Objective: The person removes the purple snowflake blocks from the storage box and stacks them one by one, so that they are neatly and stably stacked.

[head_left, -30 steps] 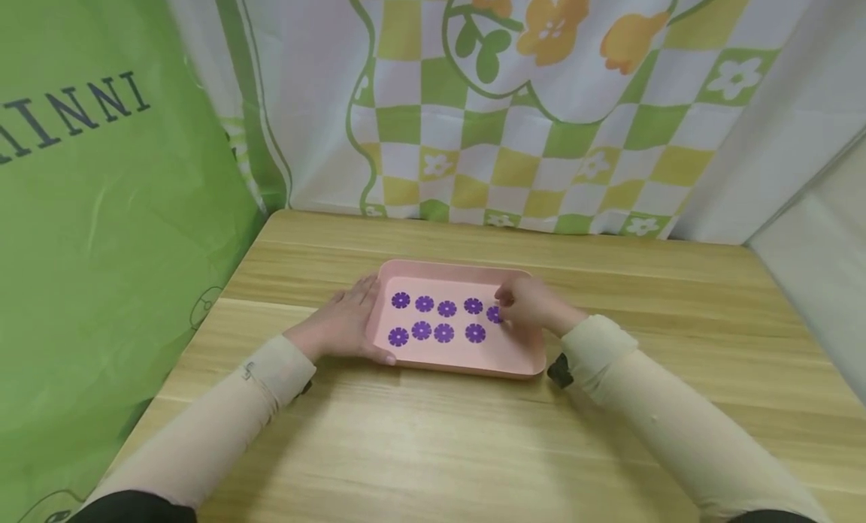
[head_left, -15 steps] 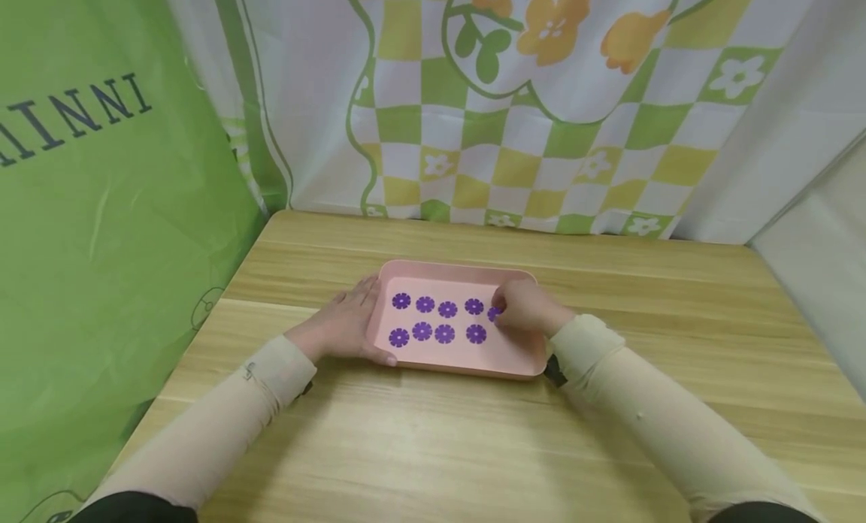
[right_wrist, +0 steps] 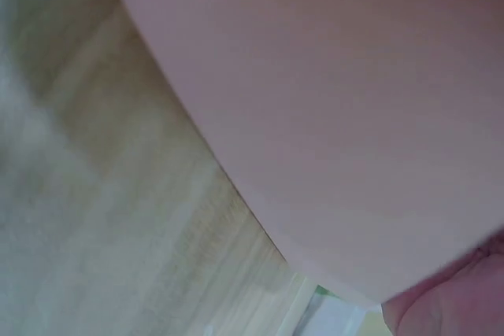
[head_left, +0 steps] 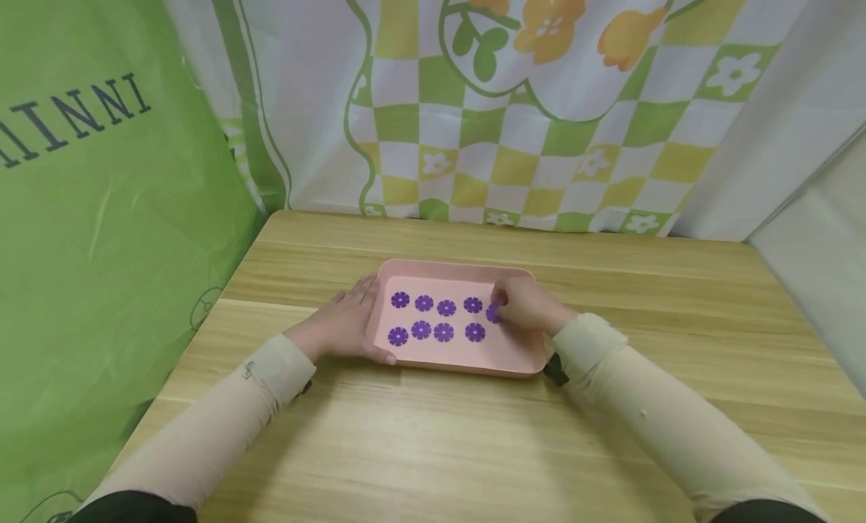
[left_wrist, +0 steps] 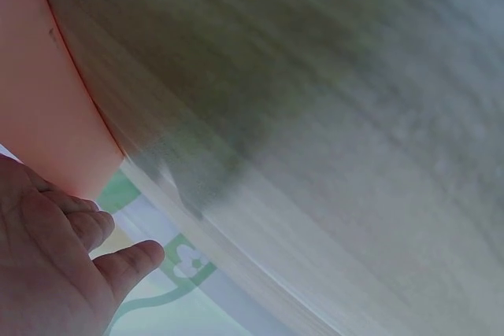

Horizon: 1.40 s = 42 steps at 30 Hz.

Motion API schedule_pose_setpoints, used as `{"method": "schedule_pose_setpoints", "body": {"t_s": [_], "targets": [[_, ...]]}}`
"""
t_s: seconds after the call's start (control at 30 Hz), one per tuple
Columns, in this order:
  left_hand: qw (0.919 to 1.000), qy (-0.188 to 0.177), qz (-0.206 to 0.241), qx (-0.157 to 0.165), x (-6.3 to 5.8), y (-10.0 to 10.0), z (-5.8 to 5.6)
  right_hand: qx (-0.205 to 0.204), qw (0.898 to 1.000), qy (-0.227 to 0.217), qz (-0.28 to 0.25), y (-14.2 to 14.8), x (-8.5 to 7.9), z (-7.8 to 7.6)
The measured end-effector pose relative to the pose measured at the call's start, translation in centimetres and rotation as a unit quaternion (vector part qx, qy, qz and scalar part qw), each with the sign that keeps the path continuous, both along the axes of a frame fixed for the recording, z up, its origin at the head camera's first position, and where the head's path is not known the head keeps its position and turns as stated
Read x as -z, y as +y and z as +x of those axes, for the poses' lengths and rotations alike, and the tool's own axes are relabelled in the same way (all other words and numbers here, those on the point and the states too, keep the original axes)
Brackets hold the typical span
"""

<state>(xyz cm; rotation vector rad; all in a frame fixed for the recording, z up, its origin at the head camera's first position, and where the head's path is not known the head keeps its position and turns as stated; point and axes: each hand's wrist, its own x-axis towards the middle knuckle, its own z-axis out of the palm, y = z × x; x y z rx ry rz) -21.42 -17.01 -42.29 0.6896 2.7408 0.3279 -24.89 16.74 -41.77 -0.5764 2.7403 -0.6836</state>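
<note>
A shallow pink tray (head_left: 507, 354) lies on the table, with several purple notched plastic discs (head_left: 443, 332) spread in two rows on its floor. At its left end my left hand (head_left: 341, 324) rests with extended fingers along the wall and thumb by the front rim. The left wrist view shows these fingers (left_wrist: 130, 261) close to the tray's outer side. Inside the right part of the tray, my right hand (head_left: 531, 305) pinches a purple notched disc (head_left: 494, 313), partly covered by the fingertips. Only a bit of that hand shows in the right wrist view, beyond the tray wall (right_wrist: 315, 116).
The wooden table (head_left: 433, 448) extends around the tray on every side. Behind it hangs a checked, flowered curtain (head_left: 521, 162). A green cloth (head_left: 122, 245) hangs along the left side, and a pale one (head_left: 822, 252) on the right.
My right hand has shifted slightly left and closed in on the rightmost disc of the back row, which now shows tilted at the fingertips. The left hand and tray stay put.
</note>
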Motion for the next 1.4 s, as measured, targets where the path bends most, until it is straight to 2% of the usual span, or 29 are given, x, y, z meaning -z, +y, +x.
{"method": "schedule_pose_setpoints", "body": {"t_s": [0.17,0.3,0.47,0.57,0.7,0.87,0.97,1.2,1.4], "targets": [[1.0000,-0.001,-0.002,0.001,0.2,-0.1,-0.1,0.019,0.999,-0.014,-0.038,0.8,-0.2,-0.3],[1.0000,0.000,-0.006,0.003,0.2,-0.1,-0.1,0.062,0.992,-0.067,-0.092,1.6,-0.7,-0.5],[1.0000,-0.001,-0.004,0.002,0.2,-0.1,-0.1,0.102,0.967,-0.135,-0.192,2.8,-1.1,-0.4],[1.0000,-0.001,-0.002,0.001,0.2,-0.1,-0.1,0.119,0.945,-0.165,-0.254,3.6,-1.2,-0.5],[1.0000,-0.001,0.001,0.001,0.2,-0.1,-0.2,0.141,0.922,-0.178,-0.312,4.8,-1.1,-0.6],[1.0000,0.001,0.000,0.004,0.3,-0.1,-0.2,0.153,0.900,-0.183,-0.365,6.8,-0.9,-0.7],[1.0000,0.003,-0.001,0.006,0.4,-0.2,-0.2,0.159,0.891,-0.187,-0.382,8.0,-0.9,-0.5],[1.0000,0.004,0.008,0.003,0.2,-0.2,-0.1,0.169,0.891,-0.185,-0.379,10.8,-1.1,0.1],[0.9999,0.001,0.013,0.003,0.2,-0.1,0.0,0.180,0.911,-0.175,-0.326,13.4,-0.3,0.8]]}}
